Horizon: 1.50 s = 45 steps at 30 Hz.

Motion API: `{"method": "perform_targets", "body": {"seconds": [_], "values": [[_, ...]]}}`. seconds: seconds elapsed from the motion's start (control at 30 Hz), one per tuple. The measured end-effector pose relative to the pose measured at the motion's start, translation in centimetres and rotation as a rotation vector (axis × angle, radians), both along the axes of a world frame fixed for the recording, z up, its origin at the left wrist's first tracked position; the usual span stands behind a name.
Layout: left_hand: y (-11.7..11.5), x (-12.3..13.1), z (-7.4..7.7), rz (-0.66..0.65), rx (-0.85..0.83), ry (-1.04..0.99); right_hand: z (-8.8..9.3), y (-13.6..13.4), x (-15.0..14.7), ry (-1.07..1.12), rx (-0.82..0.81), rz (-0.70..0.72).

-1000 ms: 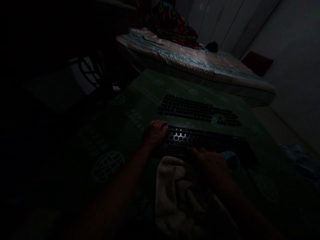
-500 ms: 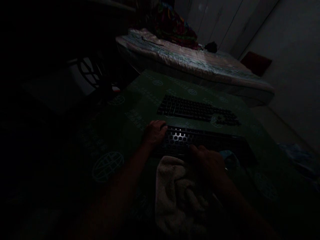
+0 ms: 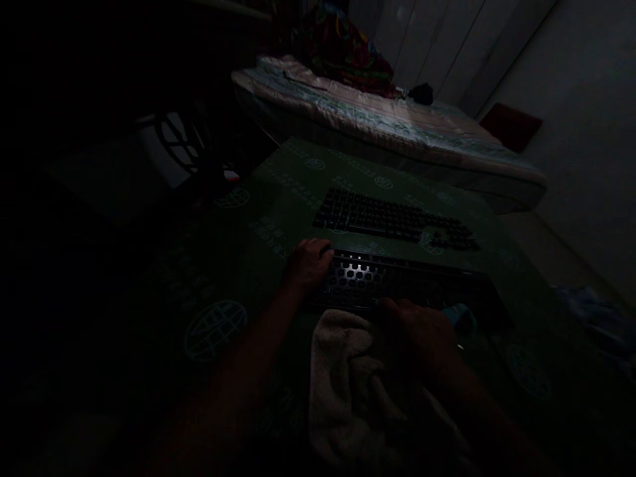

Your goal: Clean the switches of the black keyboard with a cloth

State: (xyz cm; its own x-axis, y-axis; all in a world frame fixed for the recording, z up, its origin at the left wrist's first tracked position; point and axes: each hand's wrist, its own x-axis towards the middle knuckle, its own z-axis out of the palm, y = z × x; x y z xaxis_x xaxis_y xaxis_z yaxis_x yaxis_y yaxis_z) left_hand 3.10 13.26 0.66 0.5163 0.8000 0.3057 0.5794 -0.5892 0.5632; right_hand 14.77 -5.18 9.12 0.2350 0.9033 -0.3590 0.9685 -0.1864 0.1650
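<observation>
A dark keyboard base (image 3: 427,281) without keycaps lies on the green table (image 3: 268,265). My left hand (image 3: 309,265) grips its left end, fingers bent over the back corner. At the base's front edge, my right hand (image 3: 415,324) is closed round something too dark to make out; a bluish piece (image 3: 461,318) shows beside it. Behind the base, many black keycaps (image 3: 387,215) are laid out in keyboard order, with a gap toward the right. A crumpled light cloth (image 3: 342,384) lies in front of the base, partly under my right hand and forearm.
Beyond the table stands a bed (image 3: 377,126) with a colourful dark-red blanket (image 3: 348,56) on it. A dark fan-like object (image 3: 181,142) is at the left, and bluish fabric (image 3: 596,315) lies at the right. The room is very dim.
My right hand has shifted slightly down and toward the right along the base's front edge. My left hand stays on the left end.
</observation>
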Motion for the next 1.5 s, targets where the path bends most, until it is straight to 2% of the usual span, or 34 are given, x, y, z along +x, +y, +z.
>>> {"method": "perform_targets", "body": {"seconds": [0.3, 0.43, 0.97, 1.5], "values": [[0.1, 0.0, -0.1, -0.002, -0.007, 0.0, -0.3, 0.1, -0.1, 0.026, 0.056, 0.03], [0.1, 0.0, 0.0, -0.011, -0.017, 0.002, -0.4, -0.1, 0.0, 0.03, 0.022, 0.003], [0.1, 0.0, -0.2, 0.008, -0.005, 0.003, -1.3, 0.2, -0.1, 0.026, 0.086, -0.004], [0.1, 0.0, 0.1, -0.004, -0.021, 0.01, -0.8, -0.1, 0.0, 0.044, 0.052, -0.036]]}}
